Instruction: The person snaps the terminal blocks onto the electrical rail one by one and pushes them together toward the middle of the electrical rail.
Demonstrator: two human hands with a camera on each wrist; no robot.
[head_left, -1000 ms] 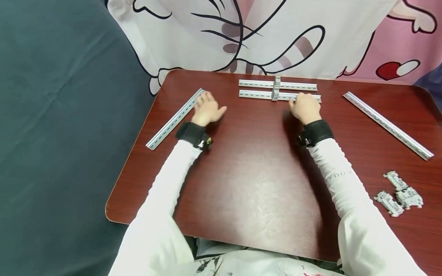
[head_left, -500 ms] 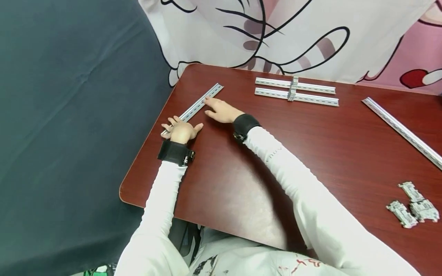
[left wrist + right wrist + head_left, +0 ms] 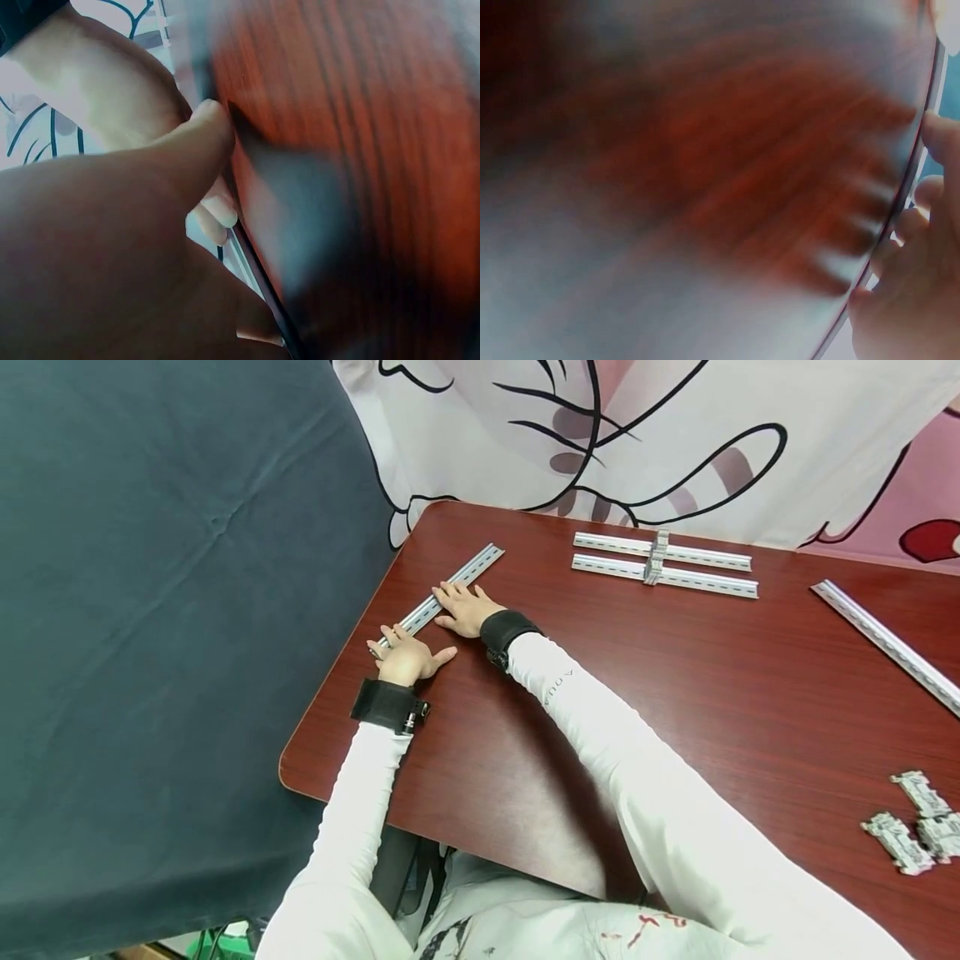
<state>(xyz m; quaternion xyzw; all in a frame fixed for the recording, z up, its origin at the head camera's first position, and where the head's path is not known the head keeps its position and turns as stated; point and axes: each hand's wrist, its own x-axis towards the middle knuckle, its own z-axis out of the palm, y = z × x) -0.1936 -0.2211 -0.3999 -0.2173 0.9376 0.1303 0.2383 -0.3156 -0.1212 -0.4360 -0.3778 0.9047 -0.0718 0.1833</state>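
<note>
A slotted metal mounting rail (image 3: 483, 562) lies slantwise on the left side of the brown table. My left hand (image 3: 407, 660) rests on its near end, fingers stretched over the metal and thumb held out to the right. Farther up, about the rail's middle, the spread fingers of my right hand (image 3: 467, 612) touch it from the right side. In the left wrist view, my left hand (image 3: 97, 240) fills the lower left, with part of the rail (image 3: 247, 262) beyond. The right wrist view catches my right hand (image 3: 911, 315) at its right edge, fingertips along the rail.
Two parallel rails (image 3: 708, 557) at the back are bridged by a grey block (image 3: 657, 558). Another rail (image 3: 888, 647) slants on the right. Small grey terminal blocks (image 3: 897, 843) lie at the front right. A printed curtain (image 3: 480, 452) hangs behind the table.
My right hand has left the back pair of rails and come left onto the slanted rail. My left hand has slid from that rail's far end to its near end. The head view turned left.
</note>
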